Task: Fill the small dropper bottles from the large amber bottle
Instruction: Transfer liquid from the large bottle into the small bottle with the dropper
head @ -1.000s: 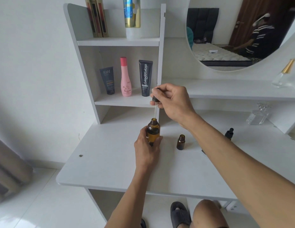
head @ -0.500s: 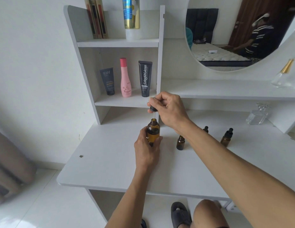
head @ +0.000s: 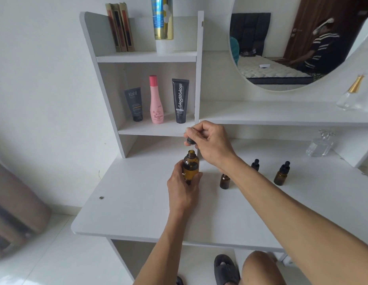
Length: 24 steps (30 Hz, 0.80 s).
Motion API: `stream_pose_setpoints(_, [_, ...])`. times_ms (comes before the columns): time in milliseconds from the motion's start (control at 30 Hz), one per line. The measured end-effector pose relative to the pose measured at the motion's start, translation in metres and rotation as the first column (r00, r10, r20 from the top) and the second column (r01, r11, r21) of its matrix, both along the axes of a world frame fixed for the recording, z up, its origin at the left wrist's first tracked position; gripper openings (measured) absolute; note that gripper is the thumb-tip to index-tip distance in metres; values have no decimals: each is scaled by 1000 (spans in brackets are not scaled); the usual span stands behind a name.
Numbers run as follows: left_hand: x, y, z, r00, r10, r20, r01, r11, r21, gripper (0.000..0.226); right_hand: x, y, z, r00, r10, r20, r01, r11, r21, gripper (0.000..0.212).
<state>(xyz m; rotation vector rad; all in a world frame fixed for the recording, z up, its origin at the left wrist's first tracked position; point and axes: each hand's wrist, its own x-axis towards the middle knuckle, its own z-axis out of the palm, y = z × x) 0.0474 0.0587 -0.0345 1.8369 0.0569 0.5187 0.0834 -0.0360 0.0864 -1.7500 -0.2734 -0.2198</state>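
From the head view, the large amber bottle point(head: 191, 166) is seen upright on the white bench point(head: 138, 206), toward the back edge and just in front of the shelf unit point(head: 146, 58); it is grasped around its lower body by the left hand point(head: 184, 187), fingers curled about the glass; its neck is uncapped. Directly above that neck the black dropper cap point(head: 191, 139) is pinched by the fingers of the right hand point(head: 212, 146), and the glass pipette is lowered into the bottle's mouth. To the right of the large bottle, an open small dropper bottle point(head: 224, 181) is stood on the bench, partly hidden behind the right forearm; further right a capped small bottle point(head: 282, 173) is stood, and another capped one point(head: 255, 164) shows just behind the forearm, nearer the back edge. On the shelf unit three cosmetic tubes point(head: 156, 99) are lined up; a round mirror point(head: 281, 44) is hung above the back right corner.
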Motion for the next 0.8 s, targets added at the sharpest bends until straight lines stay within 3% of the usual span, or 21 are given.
stream_pose_setpoints(233, [0, 1, 1, 1000, -2, -22, 1, 1000, -7, 43, -2, -6, 21, 1000, 4, -1, -4, 991, 137, 8])
stream_pose_setpoints(800, [-2, 0, 3, 998, -1, -61, 0, 1000, -9, 40, -2, -36, 50, 996, -89, 2, 85, 953, 291, 14])
